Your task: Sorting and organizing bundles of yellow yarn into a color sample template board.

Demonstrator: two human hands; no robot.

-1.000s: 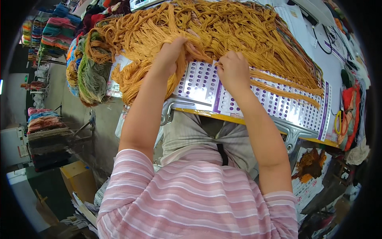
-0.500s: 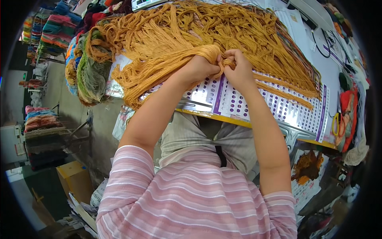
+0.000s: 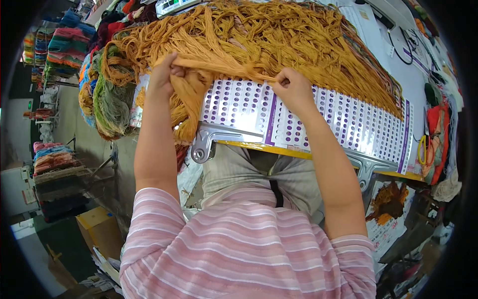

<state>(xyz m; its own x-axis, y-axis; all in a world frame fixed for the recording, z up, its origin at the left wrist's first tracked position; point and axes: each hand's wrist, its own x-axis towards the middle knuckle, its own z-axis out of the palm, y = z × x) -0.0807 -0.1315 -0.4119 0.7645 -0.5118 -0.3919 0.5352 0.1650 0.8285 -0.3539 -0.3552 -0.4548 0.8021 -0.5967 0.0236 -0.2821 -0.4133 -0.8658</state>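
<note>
Between my two hands stretches a hank of golden-orange yarn, drawn nearly level. My left hand is closed around its thicker left part, and a bunch of the yarn hangs below that hand past the table's near edge. At the other end my right hand pinches the thin tip between thumb and fingers. Behind both hands a wide heap of ochre yarn covers the far part of the table. Under my right hand lies a white card with rows of purple-ringed holes.
Metal clips hold the card along the table's yellow front edge. Green and grey hanks hang off the left end. Yellow-handled scissors lie at the right beside red yarn. A cardboard box stands on the floor at left.
My left hand has moved away to the left, pulling the hank out straight. My right hand stays near its place. More of the holed card shows now.
</note>
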